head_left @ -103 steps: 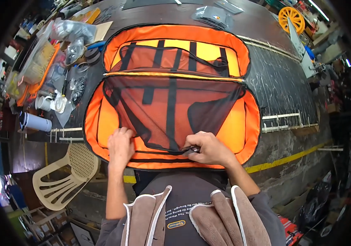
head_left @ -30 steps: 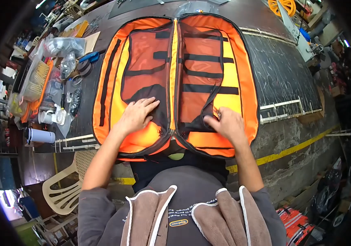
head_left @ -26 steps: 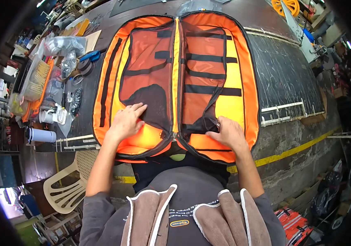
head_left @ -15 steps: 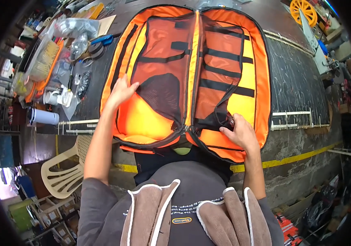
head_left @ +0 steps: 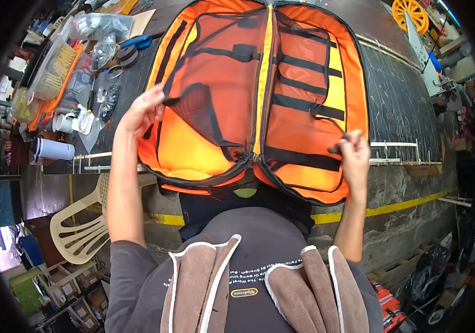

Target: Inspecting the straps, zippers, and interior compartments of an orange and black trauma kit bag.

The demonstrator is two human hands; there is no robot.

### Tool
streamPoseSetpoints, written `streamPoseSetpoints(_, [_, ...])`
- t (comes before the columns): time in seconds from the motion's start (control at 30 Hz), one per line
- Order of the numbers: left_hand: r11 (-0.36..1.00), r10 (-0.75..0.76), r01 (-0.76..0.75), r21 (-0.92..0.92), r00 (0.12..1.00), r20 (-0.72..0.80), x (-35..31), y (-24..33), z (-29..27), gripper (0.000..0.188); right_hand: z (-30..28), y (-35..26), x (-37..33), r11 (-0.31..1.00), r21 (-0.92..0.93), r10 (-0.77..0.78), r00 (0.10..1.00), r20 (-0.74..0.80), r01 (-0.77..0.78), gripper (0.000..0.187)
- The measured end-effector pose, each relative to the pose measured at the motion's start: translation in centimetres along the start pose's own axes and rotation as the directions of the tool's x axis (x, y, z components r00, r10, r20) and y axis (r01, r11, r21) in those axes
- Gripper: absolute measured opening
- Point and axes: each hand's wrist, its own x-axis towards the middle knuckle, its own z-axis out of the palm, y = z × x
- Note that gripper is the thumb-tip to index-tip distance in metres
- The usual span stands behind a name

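Observation:
An open backpack [head_left: 160,145] with bright orange lining lies spread in two halves, joined down the middle by a yellow-orange strip. Each half carries a see-through mesh panel crossed by black straps. At the outer edge of the left half, my left hand [head_left: 140,114] has its fingertips on the black-trimmed corner of the left mesh panel [head_left: 223,77], which is pulled outward and partly folded. My right hand [head_left: 355,152] is closed in a pinch on the black edge of the right mesh panel [head_left: 304,130], drawing it toward the right rim.
The backpack lies on a dark worktable [head_left: 401,105]. Left of it are tape rolls [head_left: 127,55], a clear bin [head_left: 54,72], plastic bags and a white tumbler [head_left: 54,149]. A beige plastic chair [head_left: 82,225] stands lower left. An orange wheel [head_left: 410,15] is at the far right.
Both hands have moved outward, drawing the mesh panels toward the outer rims. My right hand has risen up the right side. The backpack sits slightly higher in view.

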Motion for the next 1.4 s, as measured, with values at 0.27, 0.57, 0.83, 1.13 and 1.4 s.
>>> streamPoseSetpoints(0.27, [0.941, 0.09, -0.217, -0.258, 0.899, -0.43, -1.5, -1.1, -1.5, 0.034, -7.9, -3.7, 0.3, 0.973, 0.186, -0.037, 0.893, -0.449, 0.133, 0.009])
streamPoseSetpoints(0.57, [0.475, 0.705, -0.084, 0.876, 0.632, -0.322, -1.6, -1.0, 5.5, 0.016, -8.4, 0.5, -1.3, 0.993, -0.097, -0.096, 0.914, -0.395, 0.062, 0.02])
streamPoseSetpoints(0.83, [0.097, 0.496, -0.46, 0.883, 0.791, 0.358, -9.0, -0.5, 25.6, 0.052, -4.9, -0.9, -1.2, 0.364, -0.926, -0.29, 0.932, -0.216, -0.101, 0.021])
streamPoseSetpoints(1.13, [0.204, 0.508, -0.402, 0.893, 0.823, 0.254, -8.1, -4.6, 24.7, 0.042, 9.0, -3.5, -6.6, 0.712, -0.646, -0.13, 0.956, 0.263, 0.275, 0.043])
streamPoseSetpoints(1.4, [0.144, 0.539, -0.39, 0.91, 0.802, 0.259, -8.1, -4.9, 25.2, 0.028, 9.2, -1.5, -7.7, 0.87, -0.484, 0.098, 0.928, 0.36, 0.096, 0.03])
